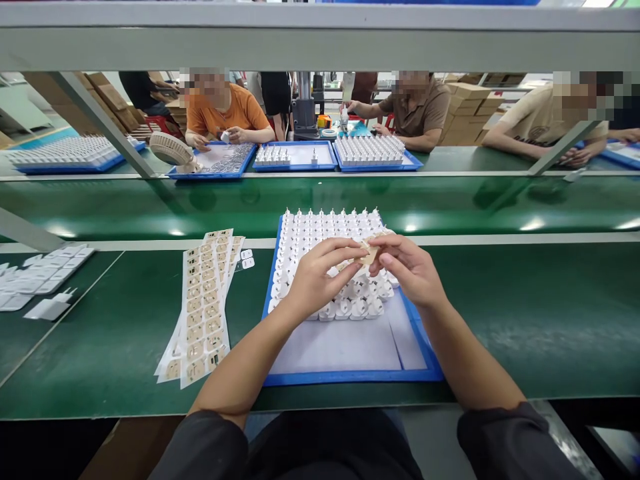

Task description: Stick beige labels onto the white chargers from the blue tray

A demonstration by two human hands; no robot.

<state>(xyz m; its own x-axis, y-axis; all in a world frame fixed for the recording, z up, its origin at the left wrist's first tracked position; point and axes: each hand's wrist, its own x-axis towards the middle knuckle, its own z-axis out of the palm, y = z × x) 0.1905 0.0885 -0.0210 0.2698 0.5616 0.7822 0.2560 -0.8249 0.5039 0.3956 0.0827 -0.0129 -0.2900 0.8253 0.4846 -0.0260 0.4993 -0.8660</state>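
My left hand [323,270] and my right hand [410,267] meet above a blue-rimmed tray [350,377]. Between their fingertips is a small beige piece [369,255], pinched from both sides; fingers hide part of its shape. Under the hands, rows of white plug adapters [320,233] stand with their pins up in the tray. The near part of the tray's pale lining is bare. To the left of my left forearm lie overlapping sheets of beige die-cut stickers [205,313], similar in colour to the piece I hold.
Two small white labels [247,259] lie beside the sheets. White plug chargers [53,305] and flat white parts [45,270] sit far left. Across a green belt [240,200], co-workers sit behind more trays [377,152] and a fan [173,150]. A shelf beam [320,47] spans overhead.
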